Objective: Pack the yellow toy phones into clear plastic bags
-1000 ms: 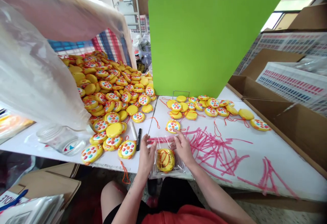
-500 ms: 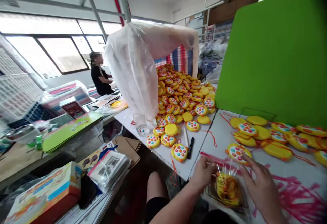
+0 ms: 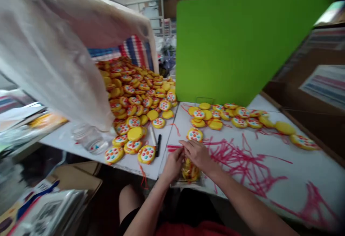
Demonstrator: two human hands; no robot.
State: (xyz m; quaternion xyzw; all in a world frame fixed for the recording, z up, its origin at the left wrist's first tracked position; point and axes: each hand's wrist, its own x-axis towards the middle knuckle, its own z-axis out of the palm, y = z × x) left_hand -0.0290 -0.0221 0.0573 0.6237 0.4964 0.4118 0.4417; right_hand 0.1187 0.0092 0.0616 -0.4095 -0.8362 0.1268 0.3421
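Sealing a bagged toy at table edge

Pinching w/ both hands: left hand (image 3: 174,164) and right hand (image 3: 198,152) press together on the top of a clear bag (image 3: 189,173) holding a yellow toy (image 3: 190,170), right at the near table (image 3: 269,173) edge. Step looks like closing the bag mouth; next move likely needs fingers run along the pink strip. Nearby: loose toy (image 3: 194,134), marker (image 3: 158,145), big toy pile (image 3: 134,92), green board (image 3: 242,45). Nothing blocks the hands.
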